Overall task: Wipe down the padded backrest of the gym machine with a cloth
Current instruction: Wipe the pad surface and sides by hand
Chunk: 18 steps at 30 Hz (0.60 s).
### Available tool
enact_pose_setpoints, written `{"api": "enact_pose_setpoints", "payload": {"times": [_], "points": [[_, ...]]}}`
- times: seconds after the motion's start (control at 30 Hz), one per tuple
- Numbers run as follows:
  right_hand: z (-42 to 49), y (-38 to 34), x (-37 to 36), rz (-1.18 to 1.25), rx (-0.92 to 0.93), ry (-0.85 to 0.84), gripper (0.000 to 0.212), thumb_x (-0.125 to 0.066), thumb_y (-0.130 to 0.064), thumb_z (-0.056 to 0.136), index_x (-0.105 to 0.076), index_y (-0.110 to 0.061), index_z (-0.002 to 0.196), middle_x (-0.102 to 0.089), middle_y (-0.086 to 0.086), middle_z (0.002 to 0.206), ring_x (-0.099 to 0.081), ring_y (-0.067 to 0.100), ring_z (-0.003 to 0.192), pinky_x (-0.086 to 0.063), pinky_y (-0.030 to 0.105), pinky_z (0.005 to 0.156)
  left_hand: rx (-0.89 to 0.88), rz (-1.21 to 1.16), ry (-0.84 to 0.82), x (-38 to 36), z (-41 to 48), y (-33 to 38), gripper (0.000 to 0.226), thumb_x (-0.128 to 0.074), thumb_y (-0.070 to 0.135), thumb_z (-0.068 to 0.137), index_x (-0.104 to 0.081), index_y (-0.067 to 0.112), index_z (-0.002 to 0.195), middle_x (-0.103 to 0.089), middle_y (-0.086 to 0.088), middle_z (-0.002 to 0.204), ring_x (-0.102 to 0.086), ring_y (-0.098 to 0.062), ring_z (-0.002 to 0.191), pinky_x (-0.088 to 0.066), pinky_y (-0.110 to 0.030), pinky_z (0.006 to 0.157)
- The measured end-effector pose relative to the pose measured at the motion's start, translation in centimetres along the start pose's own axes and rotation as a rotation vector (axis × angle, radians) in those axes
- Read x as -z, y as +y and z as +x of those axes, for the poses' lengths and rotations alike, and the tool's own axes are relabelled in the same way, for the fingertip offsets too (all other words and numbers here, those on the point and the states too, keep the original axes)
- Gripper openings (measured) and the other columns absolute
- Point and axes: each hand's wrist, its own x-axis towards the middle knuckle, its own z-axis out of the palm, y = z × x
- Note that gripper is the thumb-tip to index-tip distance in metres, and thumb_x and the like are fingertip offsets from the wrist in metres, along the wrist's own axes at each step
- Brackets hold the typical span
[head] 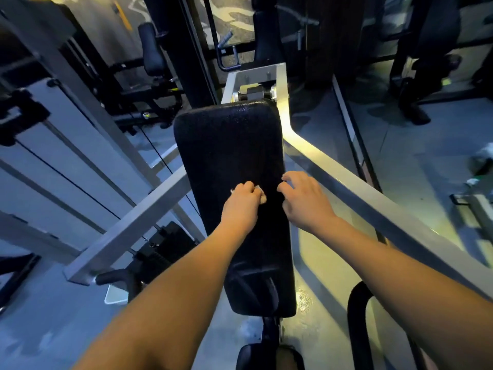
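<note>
Both forearms reach over backrest (229, 156). Left hand (241, 202) fisted around small cloth (262, 197), mid-pad. Right hand (301, 198) loosely spread, fingertips on pad's right edge, holding nothing. Probably best: firm pressure, long overlapping strokes, don't skip edges.

Dim gym room, crowded with machines.

Grey floor (416, 156) underfoot, glossy and wet-looking at near centre under a yellowish glow. Pale grey steel frame beams (128, 231) slanting across left and right, thin black cables (66, 180) strung along the left. Black weight stack (162, 244) low at left, beside a dark curved handle (114, 279). Farther off at left, a black padded machine (152, 49) against a mottled grey wall (106, 25) marked with a yellow stripe. Blue-tinted metal handle (226, 57) at far centre. Dark equipment (426, 62) standing far right, in shadow. Cold bluish light on the left, warmer on the right.
</note>
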Motion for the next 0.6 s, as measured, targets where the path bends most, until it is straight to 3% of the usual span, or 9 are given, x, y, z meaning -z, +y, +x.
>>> {"api": "enact_pose_setpoints", "payload": {"times": [0.07,0.13,0.23,0.33,0.47,0.6], "points": [[-0.8,0.2,0.1,0.098,-0.116,-0.075,0.015,-0.061,-0.016,0.094,-0.065,-0.014,0.109,-0.057,0.006,0.112,-0.056,0.030,0.104,-0.050,0.044,0.084,0.142,-0.250,-0.254,-2.4,-2.1,-0.6,0.022,-0.063,0.007,0.092,-0.073,0.017,0.108,-0.067,-0.006,0.105,-0.065,-0.025,0.095,-0.053,-0.041,0.074],[-1.7,0.3,0.1,0.222,-0.199,-0.140,0.013,-0.050,-0.024,0.103,-0.061,-0.020,0.109,-0.056,0.000,0.105,-0.056,0.025,0.099,-0.050,0.043,0.082,0.283,-0.584,-0.306,-4.1,-4.4,-1.4,0.009,-0.068,0.020,0.094,-0.077,0.019,0.092,-0.075,-0.008,0.083,-0.070,-0.020,0.076,-0.060,-0.041,0.074],[-2.6,-0.3,0.0,0.436,-0.243,-0.181,0.017,-0.045,-0.028,0.106,-0.061,-0.021,0.105,-0.062,-0.002,0.102,-0.059,0.018,0.097,-0.050,0.038,0.084,0.497,-1.097,-0.168,-3.8,-6.0,-1.0,0.010,-0.068,0.020,0.096,-0.076,0.016,0.091,-0.077,-0.007,0.087,-0.073,-0.030,0.087,-0.061,-0.043,0.086],[-3.0,-2.1,-0.2,0.644,-0.236,-0.198,0.015,-0.054,-0.034,0.104,-0.064,-0.024,0.109,-0.064,-0.006,0.101,-0.061,0.009,0.090,-0.050,0.030,0.080,0.472,-1.572,-0.233,-0.3,-6.5,1.0,0.028,-0.049,0.002,0.102,-0.077,0.005,0.104,-0.077,-0.014,0.103,-0.071,-0.026,0.098,-0.056,-0.036,0.093],[-2.1,-3.7,0.5,0.768,-0.255,-0.144,0.027,-0.068,-0.038,0.095,-0.062,-0.029,0.120,-0.056,-0.005,0.108,-0.059,0.005,0.091,-0.046,0.018,0.077,0.409,-1.771,-0.271,3.8,-6.2,1.2,0.043,-0.036,0.002,0.096,-0.076,0.000,0.114,-0.072,-0.021,0.122,-0.058,-0.034,0.116,-0.042,-0.049,0.115],[-0.1,-3.7,2.2,0.817,-0.295,0.012,0.032,-0.074,-0.028,0.090,-0.061,-0.034,0.119,-0.052,-0.007,0.101,-0.055,0.003,0.085,-0.040,0.011,0.073,0.347,-1.804,-0.324,6.9,-5.0,0.5,0.052,-0.029,0.013,0.097,-0.060,-0.001,0.137,-0.067,-0.017,0.134,-0.058,-0.032,0.133,-0.044,-0.047,0.114]]}}
